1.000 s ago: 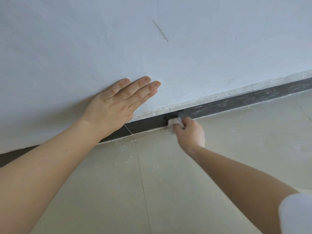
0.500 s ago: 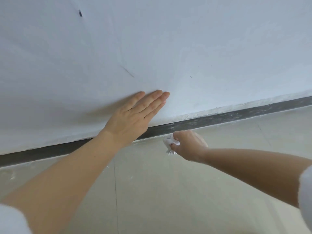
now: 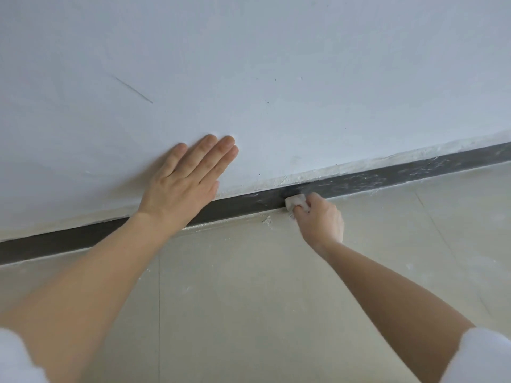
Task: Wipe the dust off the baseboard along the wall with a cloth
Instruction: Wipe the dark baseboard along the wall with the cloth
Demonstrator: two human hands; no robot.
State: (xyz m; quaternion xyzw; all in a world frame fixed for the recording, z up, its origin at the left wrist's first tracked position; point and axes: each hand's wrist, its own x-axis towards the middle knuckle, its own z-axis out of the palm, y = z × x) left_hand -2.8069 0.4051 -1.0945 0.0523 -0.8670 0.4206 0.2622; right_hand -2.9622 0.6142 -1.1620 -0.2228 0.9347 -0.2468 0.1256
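The left hand [image 3: 184, 179] lies flat against the white wall [image 3: 276, 64], fingers straight and close together pointing toward one o'clock, holding nothing; its heel sits just above the baseboard [image 3: 243, 204] and the wrist crosses in front of it. The right hand [image 3: 320, 219] is closed around a small white cloth [image 3: 296, 203], bunched in the fingers, and the cloth presses against the face of the baseboard at about three o'clock from the left hand

The baseboard is a dark grey strip where wall meets floor [image 3: 249, 299], running from the nine o'clock edge up to the three o'clock edge. Toward nine o'clock from the cloth the strip looks plain and dark; toward three o'clock it is streaked with pale dust [image 3: 387, 178]. A rough whitish crust [image 3: 318, 175] follows the top edge of the strip there. A small heap of white crumbs [image 3: 266, 220] lies on the beige floor tiles just below the strip, at nine o'clock from the right hand. A thin dark scratch [image 3: 132, 89] marks the wall at eleven o'clock from the left hand. White sleeves [image 3: 481, 355] show at both lower corners
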